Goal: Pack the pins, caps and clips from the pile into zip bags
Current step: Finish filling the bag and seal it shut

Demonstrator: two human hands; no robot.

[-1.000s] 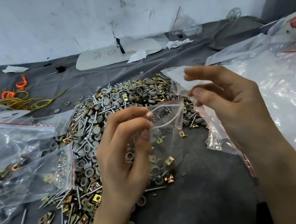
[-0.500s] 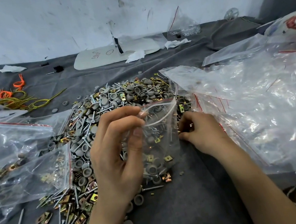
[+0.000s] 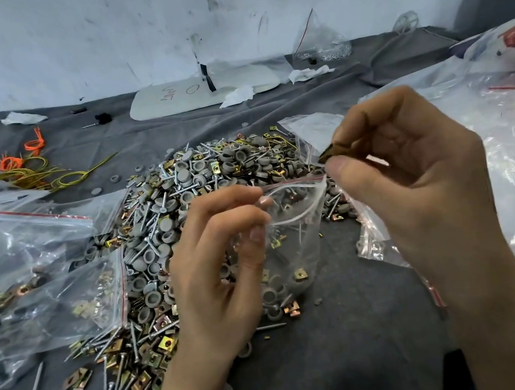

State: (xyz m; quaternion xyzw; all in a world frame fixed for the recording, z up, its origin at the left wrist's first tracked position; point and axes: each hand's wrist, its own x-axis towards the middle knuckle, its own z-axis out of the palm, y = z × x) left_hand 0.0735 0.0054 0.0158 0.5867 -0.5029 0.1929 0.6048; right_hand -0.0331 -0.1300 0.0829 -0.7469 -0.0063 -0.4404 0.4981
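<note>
A pile (image 3: 185, 204) of grey caps, silver pins and brass clips lies on the grey cloth. My left hand (image 3: 213, 266) pinches the rim of a small clear zip bag (image 3: 291, 239) and holds its mouth open above the pile's right edge. A few clips and caps lie inside the bag. My right hand (image 3: 410, 174) is raised just right of the bag's mouth. Its thumb and fingers pinch a brass clip (image 3: 329, 152).
Filled zip bags (image 3: 40, 272) lie at the left. A heap of empty zip bags (image 3: 489, 148) covers the right side. Yellow and orange wires (image 3: 33, 172) lie at the far left, and a white board (image 3: 196, 91) rests by the wall. Bare grey cloth (image 3: 351, 346) lies in front.
My right hand went down to the pile's right edge, then rose with a brass clip to the bag's mouth. My left hand kept the bag open in place.
</note>
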